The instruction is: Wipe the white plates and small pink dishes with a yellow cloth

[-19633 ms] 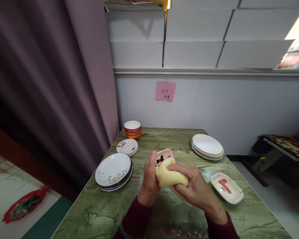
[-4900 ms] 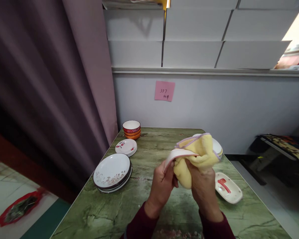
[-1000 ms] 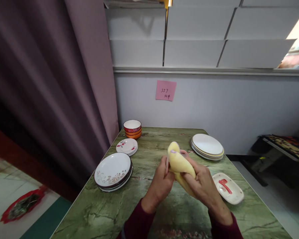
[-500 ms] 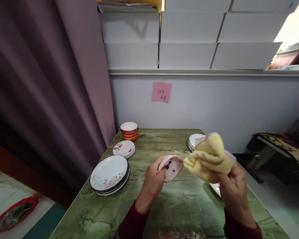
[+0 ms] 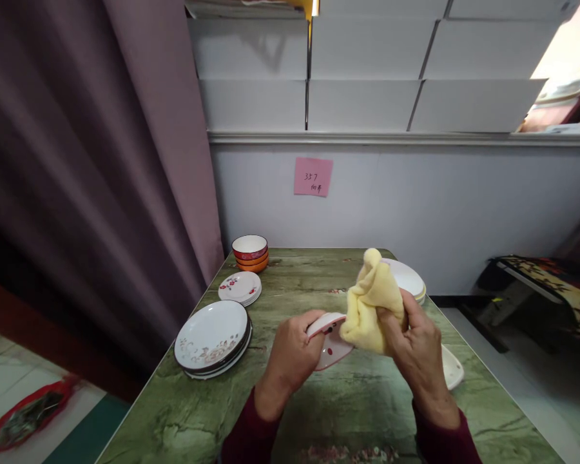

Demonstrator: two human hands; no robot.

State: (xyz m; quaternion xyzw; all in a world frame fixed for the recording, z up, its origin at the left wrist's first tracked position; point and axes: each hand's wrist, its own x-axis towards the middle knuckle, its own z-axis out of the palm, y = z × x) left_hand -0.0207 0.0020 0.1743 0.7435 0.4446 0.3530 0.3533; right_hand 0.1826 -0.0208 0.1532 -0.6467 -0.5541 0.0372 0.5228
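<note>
My left hand [image 5: 294, 348] grips a small white dish [image 5: 335, 353] by its left rim, thumb inside. The dish is tilted, with a pink edge and red and dark marks on its inner face. My right hand [image 5: 413, 341] is closed around a bunched yellow cloth [image 5: 371, 308]. The cloth's lower left end is at the dish's right side and covers part of it; whether it presses on the surface I cannot tell. Both hands are raised over the green table [image 5: 290, 412].
Along the table's left side stand stacked large plates [image 5: 210, 335], small floral plates [image 5: 239, 285] and red and orange bowls [image 5: 250, 252]. At the right are white plates [image 5: 406, 278] and a pale dish [image 5: 450, 368], partly behind my right hand. A pink note [image 5: 313, 176] hangs on the wall.
My right hand has moved left with the yellow cloth, bringing it over the dish's edge. My left hand has turned the dish and lowered it slightly. More of the plates on the right shows.
</note>
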